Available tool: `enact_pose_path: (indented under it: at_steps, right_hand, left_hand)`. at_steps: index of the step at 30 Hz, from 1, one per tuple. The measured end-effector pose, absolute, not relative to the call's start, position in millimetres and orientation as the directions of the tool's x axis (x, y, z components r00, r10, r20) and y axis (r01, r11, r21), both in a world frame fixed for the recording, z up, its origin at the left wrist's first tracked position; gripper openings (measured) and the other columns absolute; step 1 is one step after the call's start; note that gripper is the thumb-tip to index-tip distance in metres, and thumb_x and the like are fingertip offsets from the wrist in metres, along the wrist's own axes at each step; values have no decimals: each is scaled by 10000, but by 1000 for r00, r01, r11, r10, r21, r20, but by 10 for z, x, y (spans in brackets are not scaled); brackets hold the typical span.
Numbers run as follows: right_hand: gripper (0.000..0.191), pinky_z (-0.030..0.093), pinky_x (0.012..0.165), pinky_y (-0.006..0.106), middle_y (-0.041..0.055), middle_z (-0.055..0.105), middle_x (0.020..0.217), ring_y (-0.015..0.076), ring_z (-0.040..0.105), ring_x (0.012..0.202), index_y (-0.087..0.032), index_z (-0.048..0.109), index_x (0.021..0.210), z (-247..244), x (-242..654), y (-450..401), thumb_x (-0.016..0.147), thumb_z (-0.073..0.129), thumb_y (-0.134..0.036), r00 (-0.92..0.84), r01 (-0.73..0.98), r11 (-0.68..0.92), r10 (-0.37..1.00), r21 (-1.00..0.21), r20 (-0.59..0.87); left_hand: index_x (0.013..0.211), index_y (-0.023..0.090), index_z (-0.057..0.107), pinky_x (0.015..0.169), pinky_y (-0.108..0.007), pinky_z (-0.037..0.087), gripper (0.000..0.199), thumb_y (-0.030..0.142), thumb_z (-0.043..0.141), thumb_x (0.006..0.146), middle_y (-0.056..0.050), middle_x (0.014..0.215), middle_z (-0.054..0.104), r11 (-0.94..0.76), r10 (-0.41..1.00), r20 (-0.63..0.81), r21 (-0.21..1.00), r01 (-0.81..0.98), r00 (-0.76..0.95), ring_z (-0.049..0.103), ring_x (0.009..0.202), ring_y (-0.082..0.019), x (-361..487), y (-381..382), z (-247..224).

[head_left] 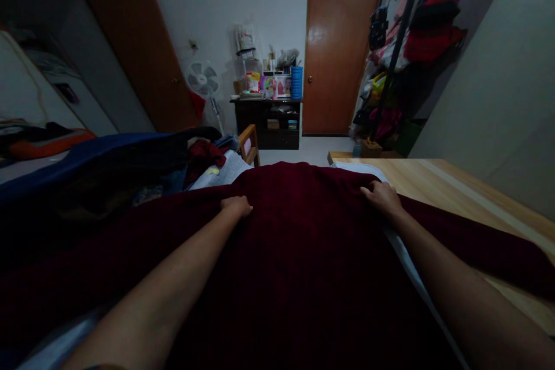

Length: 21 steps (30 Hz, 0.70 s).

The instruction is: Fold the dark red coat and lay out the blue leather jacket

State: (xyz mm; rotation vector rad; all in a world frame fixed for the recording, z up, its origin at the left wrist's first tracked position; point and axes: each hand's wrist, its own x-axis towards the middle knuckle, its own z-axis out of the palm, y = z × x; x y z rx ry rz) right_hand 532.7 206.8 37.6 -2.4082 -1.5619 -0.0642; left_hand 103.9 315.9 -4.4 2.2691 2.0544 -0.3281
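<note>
A dark maroon long-sleeved top (295,231) lies spread out in front of me, its neck end away from me. One sleeve stretches out to the left and the other to the right. At its left shoulder my left hand (236,206) is closed on the fabric. My right hand (382,198) pinches the cloth at the right shoulder, thumb pointing inward. Under the top, a white cloth (362,169) shows along the right side. The lower part of the top is very dark and hard to make out.
A wooden surface (433,176) extends to the right. Piled clothes (203,156) lie on the left, by a wooden chair (251,144). Farther back are a white fan (204,80), a dark cabinet (255,127), a door (340,58) and hanging bags (433,40).
</note>
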Motion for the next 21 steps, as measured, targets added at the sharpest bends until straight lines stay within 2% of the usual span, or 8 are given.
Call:
enact_pose_path:
  at_steps: [2, 4, 6, 8, 11, 15, 17, 21]
  right_hand:
    - [496, 423, 860, 404, 187, 609, 1131, 316, 551, 1056, -123, 628, 1100, 367, 5316, 2210, 851, 482, -526, 452, 887, -419, 872, -193, 187]
    - [576, 394, 920, 436, 201, 552, 1238, 342, 492, 1144, -110, 569, 1192, 374, 5295, 2353, 830, 504, -554, 478, 876, -444, 848, -187, 229]
    - [657, 349, 973, 476, 212, 501, 1311, 363, 423, 1222, -97, 502, 1265, 372, 5282, 2484, 823, 499, -582, 495, 868, -461, 826, -184, 270]
    - [720, 300, 999, 530, 225, 497, 1317, 382, 383, 1260, -87, 460, 1301, 349, 5292, 2589, 820, 474, -623, 509, 860, -477, 820, -180, 260]
    - [697, 294, 970, 573, 216, 595, 1187, 384, 487, 1167, -100, 481, 1276, 302, 5352, 2689, 808, 489, -617, 497, 866, -481, 858, -138, 132]
    - [346, 423, 825, 377, 128, 671, 1065, 274, 609, 988, -183, 608, 1116, 330, 5456, 2731, 808, 547, -329, 332, 941, -330, 943, -81, 7]
    - [317, 434, 752, 328, 127, 672, 1068, 260, 617, 968, -198, 622, 1109, 388, 5498, 2726, 817, 521, -269, 317, 948, -314, 945, -57, 75]
    - [326, 444, 722, 349, 162, 669, 1017, 276, 629, 904, -177, 626, 1123, 450, 5530, 2714, 892, 418, -274, 382, 919, -395, 893, 7, 238]
  left_hand:
    - [1158, 122, 655, 898, -502, 448, 452, 407, 429, 888, -231, 1177, 636, -130, 988, -103, -102, 986, 119, 589, 1108, -378, 1140, 3204, -20]
    - [1282, 141, 566, 1033, -487, 347, 470, 357, 345, 929, -190, 1379, 506, -196, 980, 11, -102, 975, 198, 440, 1294, -338, 1259, 3228, -31]
    - [1405, 198, 431, 1134, -422, 217, 504, 371, 323, 944, -92, 1533, 323, -280, 953, 90, -103, 955, 289, 248, 1418, -261, 1374, 3260, -74]
    - [1457, 229, 346, 1166, -378, 139, 554, 427, 347, 940, -34, 1581, 214, -364, 919, 124, -94, 927, 373, 137, 1453, -219, 1463, 3322, -139]
    - [1477, 230, 315, 1167, -441, 114, 635, 538, 347, 922, -54, 1590, 177, -400, 910, 97, -42, 915, 402, 80, 1460, -284, 1513, 3459, -260]
    - [1485, 315, 287, 1119, -596, 117, 723, 688, 316, 866, -62, 1593, 159, -312, 948, -62, 36, 949, 313, 64, 1440, -405, 1436, 3604, -439]
    - [1485, 353, 266, 1087, -643, 150, 735, 721, 302, 849, -57, 1593, 159, -303, 947, -97, 49, 952, 307, 86, 1434, -420, 1376, 3634, -517]
    - [1487, 372, 242, 1061, -669, 173, 739, 729, 296, 843, -56, 1598, 135, -315, 943, -93, 53, 948, 319, 76, 1437, -414, 1310, 3637, -576]
